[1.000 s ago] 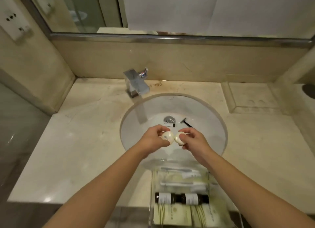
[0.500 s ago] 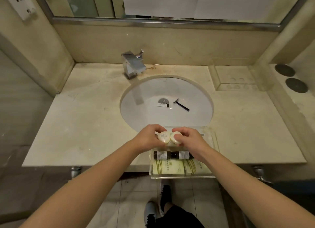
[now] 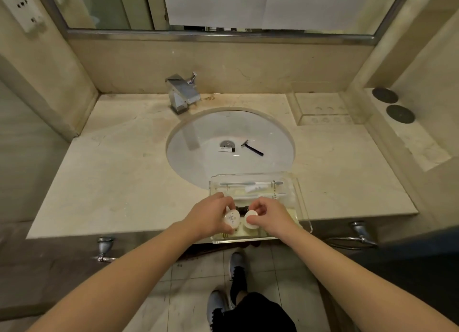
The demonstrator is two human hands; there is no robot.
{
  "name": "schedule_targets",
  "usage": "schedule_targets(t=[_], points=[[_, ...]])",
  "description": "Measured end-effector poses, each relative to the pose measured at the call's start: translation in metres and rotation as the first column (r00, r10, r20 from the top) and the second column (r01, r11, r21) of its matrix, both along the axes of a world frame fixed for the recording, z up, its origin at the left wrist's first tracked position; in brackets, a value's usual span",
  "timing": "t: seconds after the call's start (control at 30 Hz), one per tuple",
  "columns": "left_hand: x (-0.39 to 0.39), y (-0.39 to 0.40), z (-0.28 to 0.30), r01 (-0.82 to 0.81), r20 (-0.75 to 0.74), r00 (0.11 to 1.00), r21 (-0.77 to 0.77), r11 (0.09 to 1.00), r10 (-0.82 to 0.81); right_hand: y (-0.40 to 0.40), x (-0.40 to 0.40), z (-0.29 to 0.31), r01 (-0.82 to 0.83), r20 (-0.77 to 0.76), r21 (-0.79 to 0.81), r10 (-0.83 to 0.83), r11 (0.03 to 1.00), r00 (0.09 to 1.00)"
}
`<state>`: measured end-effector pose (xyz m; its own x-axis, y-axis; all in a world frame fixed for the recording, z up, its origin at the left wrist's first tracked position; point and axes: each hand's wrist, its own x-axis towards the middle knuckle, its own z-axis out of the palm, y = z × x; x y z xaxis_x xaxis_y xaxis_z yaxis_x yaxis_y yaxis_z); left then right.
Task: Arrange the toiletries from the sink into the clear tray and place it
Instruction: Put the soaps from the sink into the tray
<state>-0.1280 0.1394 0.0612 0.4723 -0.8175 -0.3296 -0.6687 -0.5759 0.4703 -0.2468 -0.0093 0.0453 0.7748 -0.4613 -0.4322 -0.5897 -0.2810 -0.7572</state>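
Observation:
A clear tray [image 3: 301, 202] sits on the counter's front edge, just before the white sink [image 3: 198, 153]. Wrapped toothbrushes [image 3: 250, 185] lie along its far side, and a dark bottle [image 3: 243, 209] shows between my hands. My left hand [image 3: 211, 216] holds a round white soap [image 3: 232, 219] over the tray's near half. My right hand [image 3: 272, 217] holds a second round soap [image 3: 252, 219] right beside it. A black razor [image 3: 252, 149] and a small tube [image 3: 227, 149] lie in the sink by the drain.
A chrome faucet [image 3: 182, 92] stands behind the sink. A recessed ledge [image 3: 323, 108] lies at the back right, with two dark discs [image 3: 392, 104] on a side shelf. Towel-bar brackets [image 3: 105, 248] stick out under the counter. My shoes [image 3: 237, 269] are on the tiled floor.
Both hands carried the two round soaps from above the sink toward me, down over the tray's near half. The view pulled back.

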Motion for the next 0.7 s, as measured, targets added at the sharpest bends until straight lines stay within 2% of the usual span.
schedule_targets(t=[0.33, 0.53, 0.7], points=[[-0.005, 0.012, -0.011, 0.163, 0.230, 0.958, 0.049, 0.985, -0.171, 0.025, -0.007, -0.013, -0.032, 0.039, -0.212, 0.041, 0.977, 0.998], [-0.004, 0.013, -0.013, 0.216, 0.221, 0.950, 0.054, 0.975, -0.223, 0.022, -0.005, -0.012, -0.033, 0.025, -0.255, 0.041, 0.966, 0.999], [-0.001, 0.014, -0.012, 0.243, 0.145, 0.959, 0.026, 0.970, -0.244, 0.018, -0.004, -0.012, -0.099, -0.021, -0.318, 0.097, 0.943, 0.995]])
